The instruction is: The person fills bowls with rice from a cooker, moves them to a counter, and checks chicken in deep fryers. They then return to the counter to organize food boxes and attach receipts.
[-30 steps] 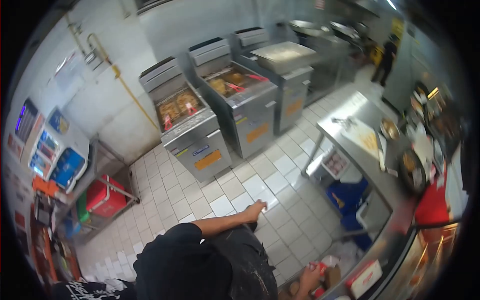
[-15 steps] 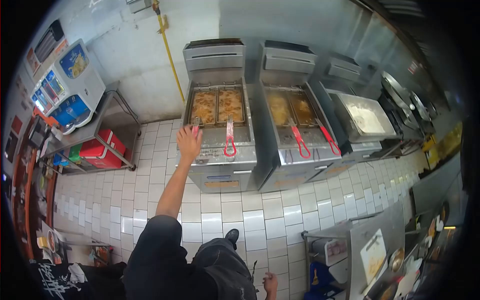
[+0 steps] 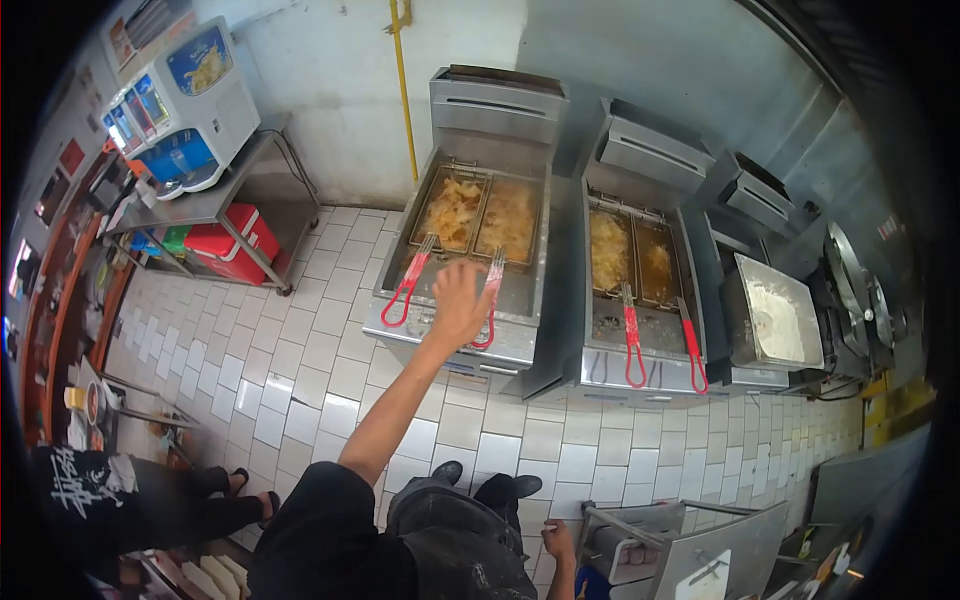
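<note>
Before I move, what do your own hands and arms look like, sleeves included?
The left hand wears no glove, and no watch or band shows at its wrist. The left forearm is uncovered below a loose, plain black short sleeve. The right hand is also gloveless; its forearm is bare where it shows, and its sleeve is out of view. No cables or markings show on either arm.

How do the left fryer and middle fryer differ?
The person's left hand reaches over the left fryer; no hand is over the middle fryer. The left fryer foams pale in both baskets; the middle fryer looks darker in its right basket. Both have red-handled baskets.
</note>
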`<state>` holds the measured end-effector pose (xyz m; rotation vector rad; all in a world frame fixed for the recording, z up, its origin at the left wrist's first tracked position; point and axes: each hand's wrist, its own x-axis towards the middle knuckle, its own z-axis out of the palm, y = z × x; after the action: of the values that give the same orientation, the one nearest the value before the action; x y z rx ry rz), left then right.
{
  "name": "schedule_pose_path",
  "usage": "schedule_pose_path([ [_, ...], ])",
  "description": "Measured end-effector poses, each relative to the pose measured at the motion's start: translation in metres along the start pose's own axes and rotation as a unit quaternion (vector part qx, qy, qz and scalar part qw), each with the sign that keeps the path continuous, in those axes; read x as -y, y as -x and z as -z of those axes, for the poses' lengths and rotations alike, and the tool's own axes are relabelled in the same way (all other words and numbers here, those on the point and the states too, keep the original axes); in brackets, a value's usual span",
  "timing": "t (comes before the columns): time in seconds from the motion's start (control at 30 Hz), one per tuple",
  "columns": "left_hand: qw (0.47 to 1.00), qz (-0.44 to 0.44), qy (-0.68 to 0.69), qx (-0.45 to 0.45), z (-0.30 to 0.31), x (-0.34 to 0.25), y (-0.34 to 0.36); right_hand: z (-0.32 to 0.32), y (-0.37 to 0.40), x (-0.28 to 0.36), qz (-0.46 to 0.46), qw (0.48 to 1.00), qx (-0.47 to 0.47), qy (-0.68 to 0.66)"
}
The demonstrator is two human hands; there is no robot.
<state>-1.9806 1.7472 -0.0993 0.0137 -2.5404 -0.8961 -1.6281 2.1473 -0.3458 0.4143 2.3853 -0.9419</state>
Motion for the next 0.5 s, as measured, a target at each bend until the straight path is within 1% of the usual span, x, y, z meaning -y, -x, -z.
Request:
schedule_pose_path([
  [0.1,1.0,0.021,-0.01,0.014,-0.04,-0.014,-0.003,0.029,-0.034,-0.007,0.021,1.0,0.007,-0.015],
  [0.13,1.0,0.02,-0.01,0.01,-0.06,-0.005,0.005,0.039,-0.044,-0.007,0.036,0.999,-0.008,-0.03],
  [0.2,0.989,-0.011,-0.14,0.036,-0.103,0.031,0.039,0.054,-0.054,-0.013,0.052,0.997,-0.027,-0.046],
  [0.27,0.99,-0.06,-0.129,0.022,-0.116,0.046,0.063,0.068,-0.066,-0.026,0.017,0.983,-0.02,-0.179],
  [0.3,0.989,-0.066,-0.126,0.025,-0.116,0.045,0.071,0.074,-0.068,-0.032,-0.008,0.979,-0.026,-0.204],
  [0.33,0.987,-0.039,-0.155,-0.003,-0.116,0.044,0.078,0.08,-0.066,-0.044,-0.012,0.978,-0.029,-0.208],
  [0.37,0.982,-0.011,-0.185,-0.034,-0.12,0.037,0.078,0.084,-0.069,-0.057,-0.016,0.984,-0.02,-0.176],
  [0.4,0.982,-0.015,-0.187,-0.034,-0.118,0.021,0.073,0.083,-0.076,-0.07,-0.018,0.989,-0.008,-0.145],
  [0.43,0.986,-0.016,-0.154,-0.065,-0.108,-0.003,0.07,0.074,-0.09,-0.104,0.025,0.995,-0.023,-0.096],
  [0.47,0.988,-0.016,-0.121,-0.095,-0.098,-0.027,0.069,0.079,-0.089,-0.106,0.024,0.994,-0.021,-0.101],
  [0.5,0.988,-0.017,-0.124,-0.093,-0.095,-0.047,0.063,0.089,-0.087,-0.103,0.01,0.994,-0.011,-0.11],
])
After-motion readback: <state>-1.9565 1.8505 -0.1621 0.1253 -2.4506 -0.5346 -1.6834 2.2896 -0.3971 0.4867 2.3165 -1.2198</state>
